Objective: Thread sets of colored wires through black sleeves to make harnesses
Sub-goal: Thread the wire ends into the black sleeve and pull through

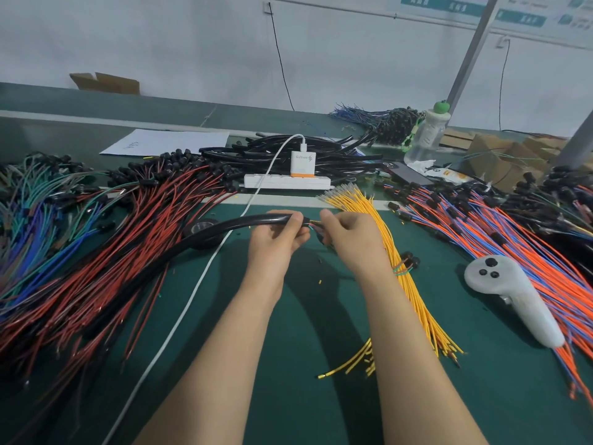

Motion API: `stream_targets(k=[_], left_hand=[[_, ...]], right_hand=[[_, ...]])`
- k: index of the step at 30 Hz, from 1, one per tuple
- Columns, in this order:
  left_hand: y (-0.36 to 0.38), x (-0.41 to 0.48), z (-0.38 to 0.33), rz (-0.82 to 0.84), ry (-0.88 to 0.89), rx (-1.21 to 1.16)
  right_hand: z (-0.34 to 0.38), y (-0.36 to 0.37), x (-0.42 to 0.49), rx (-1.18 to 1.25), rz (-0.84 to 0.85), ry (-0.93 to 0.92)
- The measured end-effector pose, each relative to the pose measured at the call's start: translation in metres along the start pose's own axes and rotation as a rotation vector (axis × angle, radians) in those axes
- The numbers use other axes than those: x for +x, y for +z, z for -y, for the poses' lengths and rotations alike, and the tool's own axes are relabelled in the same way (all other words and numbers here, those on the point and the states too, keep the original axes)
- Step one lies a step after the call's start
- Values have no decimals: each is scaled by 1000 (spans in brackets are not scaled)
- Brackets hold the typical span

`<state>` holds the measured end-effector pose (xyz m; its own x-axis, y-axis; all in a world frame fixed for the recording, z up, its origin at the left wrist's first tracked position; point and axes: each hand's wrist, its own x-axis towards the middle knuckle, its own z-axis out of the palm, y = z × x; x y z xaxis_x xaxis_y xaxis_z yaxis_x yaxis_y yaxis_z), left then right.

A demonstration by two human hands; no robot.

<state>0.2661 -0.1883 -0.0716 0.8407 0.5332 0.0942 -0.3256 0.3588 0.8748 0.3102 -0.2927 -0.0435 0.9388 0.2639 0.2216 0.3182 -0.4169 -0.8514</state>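
My left hand [277, 239] grips the end of a black sleeve [224, 226] that curves away to the left over the green mat. My right hand [349, 237] pinches a small set of colored wires [313, 224] right at the sleeve's mouth; a short stretch of yellow, green and red shows between the two hands. The rest of that wire set is hidden under my right hand. A bundle of yellow wires [414, 284] lies just right of my right wrist, tied with a green band.
Red and black wires [106, 261] lie piled at the left, orange and blue wires [513, 239] at the right. Behind are a heap of black sleeves [272, 152], a white power strip [285, 181] with charger and cable, a tape roll [205, 231] and a white controller [513, 297].
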Motion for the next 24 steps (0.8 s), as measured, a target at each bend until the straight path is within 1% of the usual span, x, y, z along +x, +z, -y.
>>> stream_targets(k=[4, 8, 10, 13, 16, 19, 22, 24], left_hand=[[0, 0, 0, 30, 30, 32], [0, 0, 0, 60, 70, 85], [0, 0, 0, 59, 72, 89], [0, 0, 0, 57, 45, 68], [0, 0, -1, 45, 3, 10], [0, 0, -2, 34, -22, -50], [0, -1, -3, 11, -38, -87], [0, -1, -3, 10, -49, -103]], right_hand=[[3, -6, 4, 53, 76, 85], [3, -16, 1, 147, 165, 56], [3, -16, -2, 93, 178, -17], [1, -9, -3, -149, 77, -219], [1, 1, -7, -209, -5, -332], [-5, 1, -7, -131, -49, -300], [-9, -9, -5, 72, 15, -198], [-11, -13, -5, 38, 13, -211]])
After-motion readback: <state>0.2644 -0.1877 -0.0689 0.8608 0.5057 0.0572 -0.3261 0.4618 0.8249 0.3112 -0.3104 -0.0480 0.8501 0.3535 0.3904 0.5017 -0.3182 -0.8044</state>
